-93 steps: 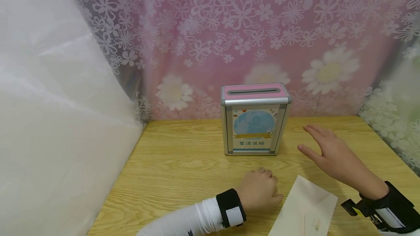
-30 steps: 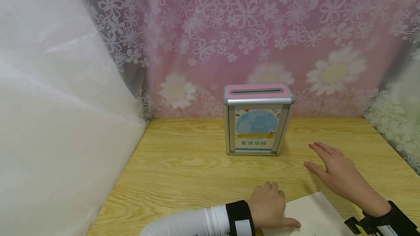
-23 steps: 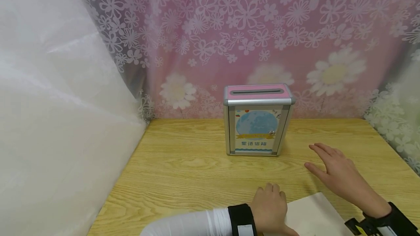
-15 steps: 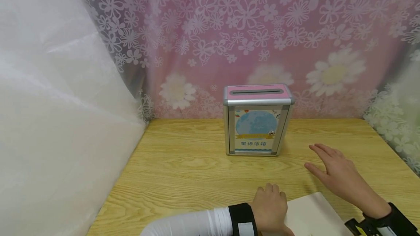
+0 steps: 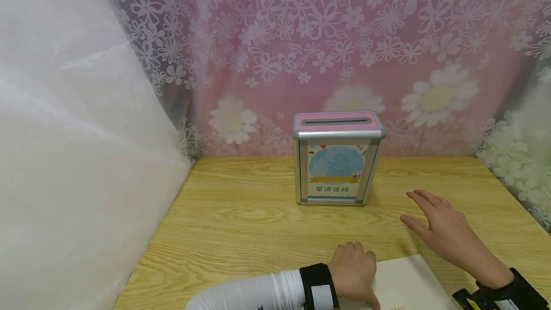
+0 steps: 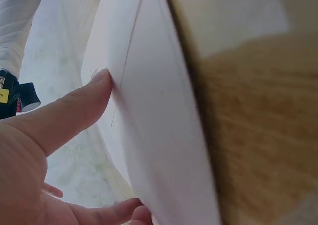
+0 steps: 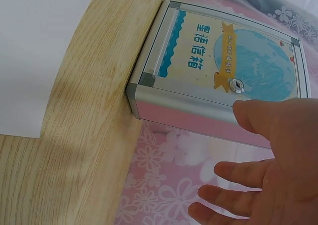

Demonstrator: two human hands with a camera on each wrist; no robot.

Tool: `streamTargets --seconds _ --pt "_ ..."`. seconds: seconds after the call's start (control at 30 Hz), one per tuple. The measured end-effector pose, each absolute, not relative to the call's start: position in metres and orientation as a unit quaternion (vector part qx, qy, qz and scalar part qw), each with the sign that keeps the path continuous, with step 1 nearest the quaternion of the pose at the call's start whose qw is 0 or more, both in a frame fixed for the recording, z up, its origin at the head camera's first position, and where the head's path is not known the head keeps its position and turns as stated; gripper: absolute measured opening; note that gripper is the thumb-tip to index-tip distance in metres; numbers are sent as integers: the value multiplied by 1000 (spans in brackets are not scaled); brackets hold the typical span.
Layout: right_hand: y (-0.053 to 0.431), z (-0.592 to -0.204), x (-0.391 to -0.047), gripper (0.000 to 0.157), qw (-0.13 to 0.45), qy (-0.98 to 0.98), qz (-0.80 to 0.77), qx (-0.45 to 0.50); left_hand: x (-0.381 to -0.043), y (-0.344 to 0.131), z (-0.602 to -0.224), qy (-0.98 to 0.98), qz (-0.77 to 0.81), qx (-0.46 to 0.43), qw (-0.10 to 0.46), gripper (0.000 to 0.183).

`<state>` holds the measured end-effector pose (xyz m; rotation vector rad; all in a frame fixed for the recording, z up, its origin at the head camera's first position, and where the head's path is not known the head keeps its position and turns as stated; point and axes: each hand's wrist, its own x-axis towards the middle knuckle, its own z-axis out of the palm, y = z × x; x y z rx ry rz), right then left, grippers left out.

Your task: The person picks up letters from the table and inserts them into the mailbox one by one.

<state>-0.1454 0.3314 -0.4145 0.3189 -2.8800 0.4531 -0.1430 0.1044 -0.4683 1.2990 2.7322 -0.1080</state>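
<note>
A cream-white envelope [image 5: 409,283] lies at the front of the table, its near part cut off by the head view's lower border. My left hand [image 5: 353,271] grips its left side. In the left wrist view, the thumb [image 6: 82,106] presses on the envelope's face [image 6: 159,101] by a flap line while the fingers curl at its edge. My right hand [image 5: 447,233] hovers beyond the envelope with fingers loosely extended, holding nothing. Behind both hands stands a silver-framed mailbox [image 5: 337,166] with a slotted pink top, a blue moon picture and a small lock.
The wood-grain table [image 5: 232,214] reaches back to a pink floral curtain [image 5: 267,85]. A pale plastic sheet [image 5: 86,157] hangs along the left side, and a floral curtain [image 5: 512,166] closes off the right. Black straps with small cameras [image 5: 499,298] sit on the wrists.
Since the oldest frame, the envelope has turned and come nearer me, and my left hand has moved onto it. Its thumb has since drawn inward. My right hand has lowered slightly.
</note>
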Motion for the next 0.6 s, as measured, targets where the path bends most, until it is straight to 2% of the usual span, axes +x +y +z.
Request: streamTargets --seconds 0.43,0.6 --pt "332 -412 -145 70 100 -978 155 102 -148 102 -469 907 -1 416 68 79" --pt "331 -408 -142 65 99 -977 160 103 -150 102 -465 904 60 412 94 74"
